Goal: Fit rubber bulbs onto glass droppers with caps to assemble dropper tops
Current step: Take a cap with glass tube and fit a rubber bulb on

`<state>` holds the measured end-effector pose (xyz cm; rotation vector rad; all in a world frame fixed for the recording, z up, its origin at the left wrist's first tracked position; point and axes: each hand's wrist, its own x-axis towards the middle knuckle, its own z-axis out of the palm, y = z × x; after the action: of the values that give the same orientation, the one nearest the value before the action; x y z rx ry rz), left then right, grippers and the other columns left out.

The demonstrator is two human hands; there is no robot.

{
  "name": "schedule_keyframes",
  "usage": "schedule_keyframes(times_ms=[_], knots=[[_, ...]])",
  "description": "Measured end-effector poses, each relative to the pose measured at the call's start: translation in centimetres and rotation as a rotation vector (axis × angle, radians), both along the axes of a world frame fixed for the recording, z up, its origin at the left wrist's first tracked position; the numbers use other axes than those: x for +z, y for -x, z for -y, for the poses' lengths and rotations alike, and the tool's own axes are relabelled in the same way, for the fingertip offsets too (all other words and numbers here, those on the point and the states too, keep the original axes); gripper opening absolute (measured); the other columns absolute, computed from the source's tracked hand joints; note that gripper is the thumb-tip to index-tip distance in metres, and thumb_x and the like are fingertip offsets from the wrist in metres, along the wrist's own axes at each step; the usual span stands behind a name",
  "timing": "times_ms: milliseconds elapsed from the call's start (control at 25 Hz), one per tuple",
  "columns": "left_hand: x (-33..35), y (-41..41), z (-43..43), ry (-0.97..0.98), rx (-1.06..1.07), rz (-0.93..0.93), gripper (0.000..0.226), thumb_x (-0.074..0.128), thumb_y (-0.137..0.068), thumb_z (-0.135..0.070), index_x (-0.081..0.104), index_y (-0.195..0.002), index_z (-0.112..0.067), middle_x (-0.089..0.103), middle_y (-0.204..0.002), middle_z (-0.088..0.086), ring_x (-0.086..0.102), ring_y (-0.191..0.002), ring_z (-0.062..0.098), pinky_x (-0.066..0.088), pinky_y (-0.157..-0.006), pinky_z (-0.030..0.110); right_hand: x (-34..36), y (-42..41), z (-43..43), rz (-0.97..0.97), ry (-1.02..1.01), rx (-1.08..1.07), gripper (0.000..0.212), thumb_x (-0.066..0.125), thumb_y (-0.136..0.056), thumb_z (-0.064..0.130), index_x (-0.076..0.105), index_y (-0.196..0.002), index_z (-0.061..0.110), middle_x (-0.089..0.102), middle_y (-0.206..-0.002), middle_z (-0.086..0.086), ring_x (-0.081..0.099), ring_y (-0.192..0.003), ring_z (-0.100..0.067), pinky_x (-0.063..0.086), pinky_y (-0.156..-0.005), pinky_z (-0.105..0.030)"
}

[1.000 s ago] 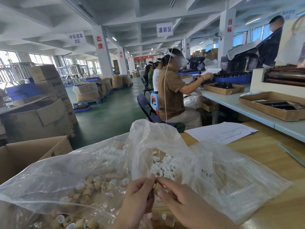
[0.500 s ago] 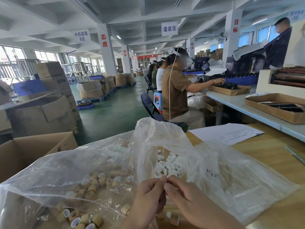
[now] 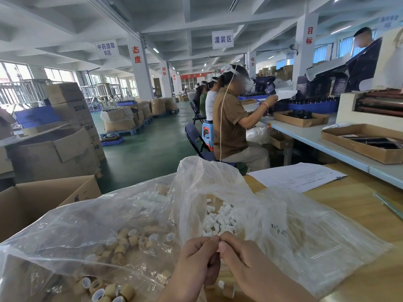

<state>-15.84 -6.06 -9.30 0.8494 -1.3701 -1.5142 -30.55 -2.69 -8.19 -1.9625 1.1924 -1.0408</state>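
Cap bag: tan caps | bulb bag: white bulbs | left grip, right grip: curled, hold unclear

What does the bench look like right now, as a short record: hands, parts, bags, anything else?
left hand: pinches a small pale part, mostly hidden
right hand: pinches the same part from the opposite side
rubber bulbs: white, loose in the open plastic bag beyond the hands
caps: tan, heaped in the second plastic bag, to the left
table: wooden; printed sheet at its far edge
cardboard box: open, left of the table
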Motion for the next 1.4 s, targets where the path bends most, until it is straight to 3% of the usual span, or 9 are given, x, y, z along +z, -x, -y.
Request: schedule_keyframes(times_ms=[360,480,600,720,880,1080,1280,1400], knots=[[0.5,0.2,-0.5,-0.034,-0.018,-0.033,0.043,0.057,-0.079,-0.031,0.037,-0.045,-0.014,0.028,-0.039,-0.002,0.021,-0.032,0.008,0.019,-0.04,0.012,-0.5,-0.4,0.1,0.064,0.03,-0.03,0.028,0.041,-0.098,0.033,0.05,-0.072,0.039,0.043,-0.053,0.011,0.038,-0.049,-0.004,0.03,-0.051,-0.014],[0.6,0.3,-0.5,-0.009,0.017,-0.004,0.051,0.063,-0.086,-0.029,0.037,-0.044,-0.015,0.027,-0.04,-0.003,0.02,-0.032,0.008,0.019,-0.039,0.011,-1.0,-0.7,0.2,0.097,0.042,-0.071,0.025,0.039,-0.094,0.047,0.049,-0.078,0.031,0.043,-0.055,0.011,0.038,-0.05,-0.004,0.03,-0.052,-0.014],[0.5,0.3,-0.4,0.027,0.045,0.05,0.053,0.051,-0.093,-0.017,0.04,-0.041,-0.018,0.027,-0.039,-0.002,0.021,-0.032,0.009,0.018,-0.039,0.012,-1.3,-0.7,0.4,0.067,0.025,-0.075,0.042,0.029,-0.085,0.075,0.051,-0.076,0.04,0.047,-0.058,0.014,0.041,-0.054,-0.003,0.032,-0.055,-0.016],[0.6,0.3,-0.4,0.068,0.075,0.096,0.049,0.051,-0.097,-0.012,0.049,-0.048,-0.011,0.028,-0.038,-0.001,0.022,-0.032,0.011,0.018,-0.038,0.014,-1.3,-0.3,0.5,-0.003,0.058,-0.107,0.047,0.025,-0.079,0.083,0.05,-0.074,0.044,0.05,-0.061,0.009,0.044,-0.055,-0.004,0.034,-0.055,-0.019],[0.8,0.3,-0.7,0.098,0.098,0.093,0.053,0.044,-0.098,-0.008,0.049,-0.045,-0.017,0.028,-0.039,-0.001,0.022,-0.034,0.011,0.018,-0.037,0.015,-1.2,-0.3,0.5,-0.032,0.089,-0.098,0.042,0.027,-0.084,0.07,0.052,-0.092,0.037,0.059,-0.074,-0.003,0.053,-0.06,-0.012,0.041,-0.059,-0.029],[1.0,0.3,-0.9,0.115,0.097,0.072,0.053,0.044,-0.097,-0.008,0.046,-0.045,-0.018,0.028,-0.04,-0.001,0.022,-0.034,0.01,0.018,-0.037,0.015,-0.8,-0.3,0.2,-0.013,0.126,-0.07,0.018,0.035,-0.095,0.046,0.052,-0.092,0.039,0.048,-0.057,0.012,0.04,-0.048,-0.006,0.029,-0.05,-0.017],[1.0,0.2,-1.0,0.136,0.072,0.098,0.053,0.042,-0.099,-0.009,0.048,-0.047,-0.019,0.029,-0.038,-0.001,0.024,-0.031,0.011,0.019,-0.038,0.014,-0.5,-0.5,0.0,-0.051,0.132,-0.081,0.023,0.037,-0.102,0.032,0.048,-0.087,0.046,0.051,-0.058,0.015,0.044,-0.048,-0.005,0.029,-0.051,-0.014],[1.0,0.1,-1.0,0.14,0.063,0.141,0.054,0.041,-0.099,-0.01,0.048,-0.046,-0.019,0.032,-0.036,-0.001,0.025,-0.031,0.011,0.019,-0.038,0.015,-0.4,-0.5,0.0,-0.075,0.12,-0.084,0.023,0.035,-0.103,0.027,0.047,-0.089,0.041,0.051,-0.056,0.019,0.045,-0.048,-0.005,0.029,-0.05,-0.013]])
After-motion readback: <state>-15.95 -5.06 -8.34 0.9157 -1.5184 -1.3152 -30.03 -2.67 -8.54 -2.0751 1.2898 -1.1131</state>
